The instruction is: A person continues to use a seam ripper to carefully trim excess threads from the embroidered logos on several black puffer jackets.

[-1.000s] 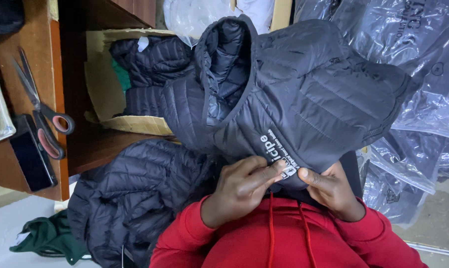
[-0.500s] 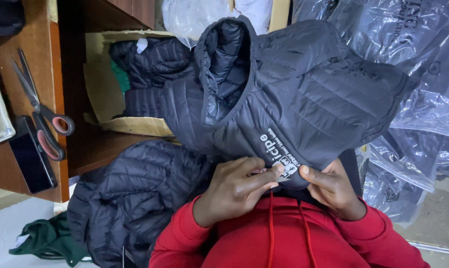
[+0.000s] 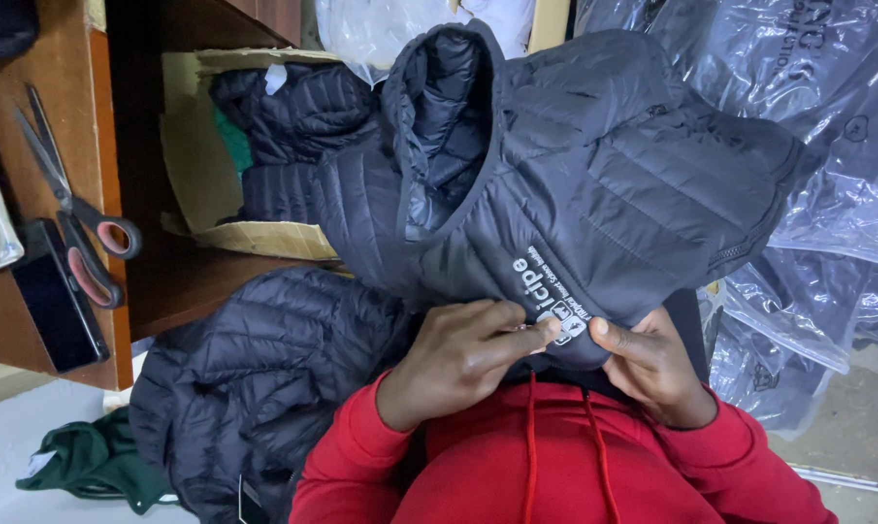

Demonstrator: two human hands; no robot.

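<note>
A dark grey quilted hooded jacket (image 3: 604,165) with a white printed logo is held up in front of my red hooded top (image 3: 555,466). My left hand (image 3: 463,354) grips the jacket's edge right beside the logo, with the fingers curled over the fabric. My right hand (image 3: 652,364) pinches the same edge just to the right, and its thumb points at the logo. The two hands almost touch. The hood opening faces up and left.
A second dark quilted jacket (image 3: 264,378) lies bunched at my left side. A cardboard box (image 3: 201,165) on a wooden shelf holds more dark jackets. Red-handled scissors (image 3: 80,218) and a black phone (image 3: 56,306) lie at the left. A green garment (image 3: 90,461) lies lower left, and plastic-bagged items (image 3: 837,146) are piled at the right.
My left fingers have slid slightly right along the jacket's edge toward the logo. The jacket and my right hand have barely moved.
</note>
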